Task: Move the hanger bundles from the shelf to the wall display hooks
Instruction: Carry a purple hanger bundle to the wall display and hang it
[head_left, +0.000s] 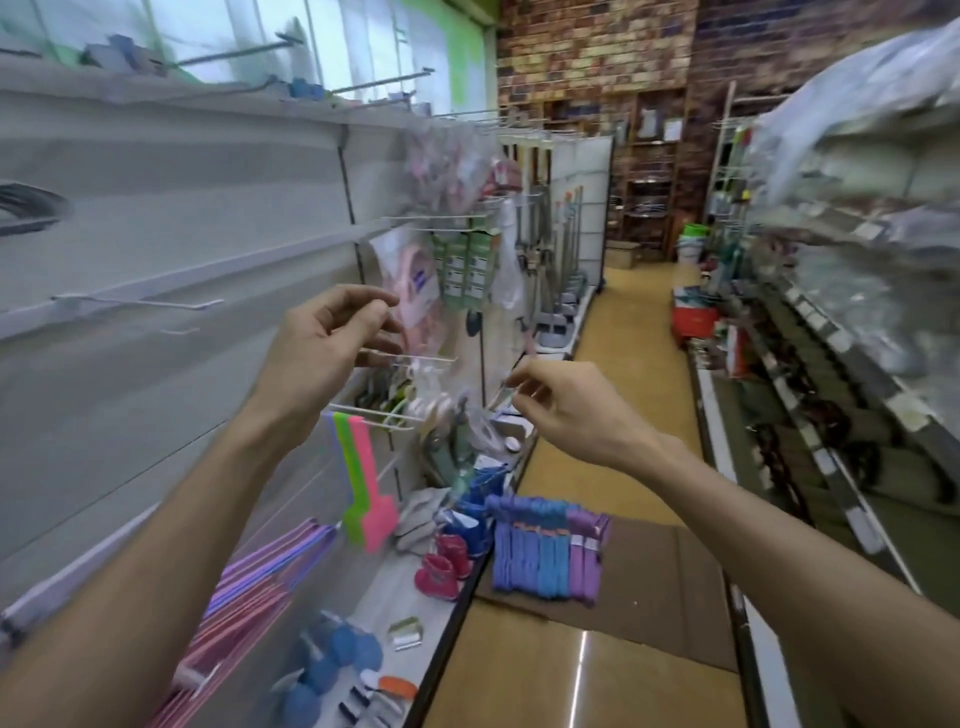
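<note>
Now both hands are up by the wall hooks.
The left hand (322, 338) and right hand (566, 410) have loose fingers holding nothing; the hanger bundles (548, 545) at the shelf's front edge look light and stiff, best grabbed around the middle.

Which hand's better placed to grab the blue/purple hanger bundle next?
Right, probably. The right hand is almost above the hanger bundle at the shelf edge, holding nothing visible. The left hand is up at a wall hook, farther away.

Glossy floor (571, 670); seemingly plastic hanger bundles (545, 551).
</note>
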